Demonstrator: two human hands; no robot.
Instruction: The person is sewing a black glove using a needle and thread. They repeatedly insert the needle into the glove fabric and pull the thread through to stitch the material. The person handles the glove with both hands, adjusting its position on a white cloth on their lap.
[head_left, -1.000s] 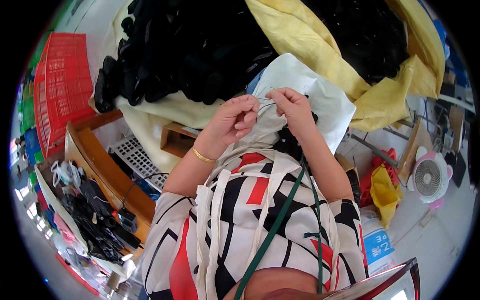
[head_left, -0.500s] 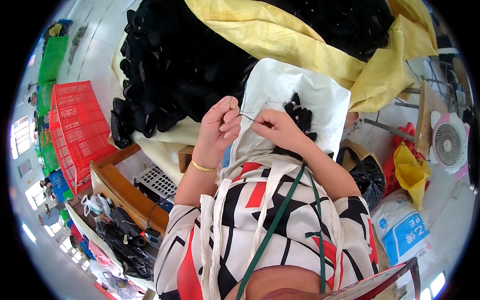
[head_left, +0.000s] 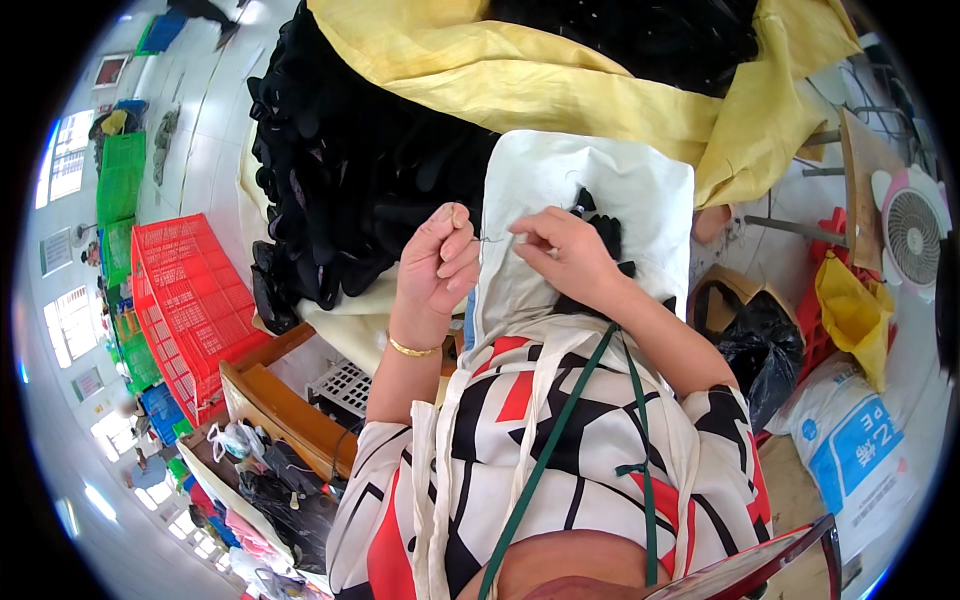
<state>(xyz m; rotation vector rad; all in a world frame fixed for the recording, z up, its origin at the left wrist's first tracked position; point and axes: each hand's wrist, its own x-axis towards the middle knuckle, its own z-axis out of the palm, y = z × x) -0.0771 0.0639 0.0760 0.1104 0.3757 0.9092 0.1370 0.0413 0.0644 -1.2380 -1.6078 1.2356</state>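
Head view: a person's white, black and red patterned top (head_left: 590, 465) fills the lower middle. Beyond it lie a heap of black items (head_left: 370, 180) and a draped yellow sheet (head_left: 480, 60). To the left stands a red plastic basket (head_left: 195, 310); ahead of the top, a white cloth (head_left: 540, 170) is spread. At right, a white sack (head_left: 815, 405) carries a blue panel (head_left: 865, 465) with big white lettering, turned sideways (its finer print is too small to read). The left hand (head_left: 437, 262) is curled, pinching a thin dark thread (head_left: 488, 240); the right hand (head_left: 568, 258) faces it, thumb and forefinger parted. The thread spans the gap between them, near a small black bundle (head_left: 608, 235).
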